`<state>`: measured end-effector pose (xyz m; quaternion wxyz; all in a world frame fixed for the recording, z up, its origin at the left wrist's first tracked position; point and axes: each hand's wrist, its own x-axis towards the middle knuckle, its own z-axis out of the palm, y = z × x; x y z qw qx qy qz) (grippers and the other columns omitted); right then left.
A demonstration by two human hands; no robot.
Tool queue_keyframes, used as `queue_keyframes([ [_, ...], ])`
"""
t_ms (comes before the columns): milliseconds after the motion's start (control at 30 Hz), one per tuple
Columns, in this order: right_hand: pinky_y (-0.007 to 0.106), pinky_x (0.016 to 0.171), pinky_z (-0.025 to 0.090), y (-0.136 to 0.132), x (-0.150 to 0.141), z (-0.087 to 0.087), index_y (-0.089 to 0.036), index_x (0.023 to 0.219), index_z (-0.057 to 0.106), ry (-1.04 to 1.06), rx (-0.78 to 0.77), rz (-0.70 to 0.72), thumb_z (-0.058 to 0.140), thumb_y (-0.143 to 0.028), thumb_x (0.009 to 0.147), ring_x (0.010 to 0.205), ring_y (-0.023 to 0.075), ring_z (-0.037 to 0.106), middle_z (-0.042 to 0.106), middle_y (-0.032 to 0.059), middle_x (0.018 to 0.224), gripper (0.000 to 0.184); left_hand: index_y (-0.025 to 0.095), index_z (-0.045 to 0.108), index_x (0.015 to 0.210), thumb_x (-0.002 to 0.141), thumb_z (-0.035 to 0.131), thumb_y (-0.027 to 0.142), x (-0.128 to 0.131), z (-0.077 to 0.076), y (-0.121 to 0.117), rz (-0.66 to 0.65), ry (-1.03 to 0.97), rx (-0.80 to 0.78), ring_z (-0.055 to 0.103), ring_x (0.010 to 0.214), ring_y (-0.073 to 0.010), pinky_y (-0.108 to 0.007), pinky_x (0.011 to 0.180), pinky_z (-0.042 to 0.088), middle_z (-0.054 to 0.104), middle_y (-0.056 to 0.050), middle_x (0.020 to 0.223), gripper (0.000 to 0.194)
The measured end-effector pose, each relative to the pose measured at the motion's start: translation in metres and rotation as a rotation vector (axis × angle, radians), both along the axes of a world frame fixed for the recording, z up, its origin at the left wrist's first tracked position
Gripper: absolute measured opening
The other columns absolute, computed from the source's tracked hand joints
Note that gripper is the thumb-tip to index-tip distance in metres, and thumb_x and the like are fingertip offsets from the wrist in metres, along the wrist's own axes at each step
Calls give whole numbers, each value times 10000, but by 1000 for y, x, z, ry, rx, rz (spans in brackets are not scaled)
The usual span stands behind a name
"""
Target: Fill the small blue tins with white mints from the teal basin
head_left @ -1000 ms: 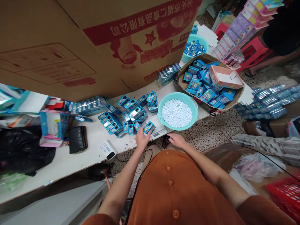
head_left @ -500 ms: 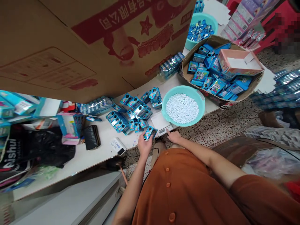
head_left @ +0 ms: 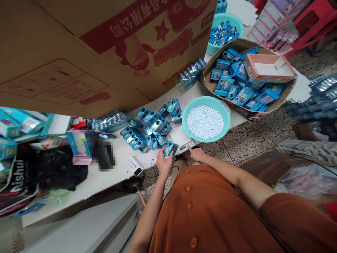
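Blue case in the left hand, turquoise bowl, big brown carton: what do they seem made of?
Blue case: tin or plastic, unclear; glossy, with bright reflections. Turquoise bowl: probably plastic; smooth, evenly coloured, moulded handle. Big brown carton: likely cardboard; matte, with flat red print.

There's this huge cardboard carton [head_left: 105, 45] up back, a black plastic bag [head_left: 63, 167] left and a red stool [head_left: 316, 15] right.

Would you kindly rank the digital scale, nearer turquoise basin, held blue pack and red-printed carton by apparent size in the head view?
Red-printed carton
Nearer turquoise basin
Digital scale
Held blue pack
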<state>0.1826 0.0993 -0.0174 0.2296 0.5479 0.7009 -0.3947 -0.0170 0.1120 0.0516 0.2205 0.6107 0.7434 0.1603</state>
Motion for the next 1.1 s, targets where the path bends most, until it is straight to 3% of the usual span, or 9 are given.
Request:
queue_keyframes([
  [300,361,753,493,1,2,3,-103,1468,48,33,2,-21,422,-389,876,929,270,643,671,186,1022,757,199,549,1092,753,609,455,0,2,4,-5,-13,13,594,939,-244,-365,828,469,627,-85,1037,429],
  [567,358,802,499,11,-4,2,-77,1465,109,-5,-31,-6,480,-214,825,989,277,628,662,196,1054,752,194,549,1093,758,605,445,5,3,2,-32,-22,-8,600,915,-235,-350,810,474,629,-82,1027,422],
  [800,394,802,504,10,-7,4,-66,1456,150,2,-14,-35,480,-237,836,960,282,639,663,211,1035,723,200,552,1094,766,597,442,8,3,2,-48,-42,9,591,957,-242,-359,830,470,621,-84,1036,410],
  [967,366,799,482,-5,20,18,-132,1435,238,124,113,36,405,-328,885,935,265,641,673,179,1011,608,203,553,1101,764,601,440,8,-1,7,-38,-51,13,592,960,-242,-364,838,468,621,-87,1050,415],
  [1100,332,802,462,-17,40,37,-208,1415,283,164,181,-22,364,-363,909,944,251,634,673,143,1037,536,192,551,1111,759,604,428,9,-1,10,-46,-37,-4,589,961,-246,-365,825,471,620,-95,1065,428],
])
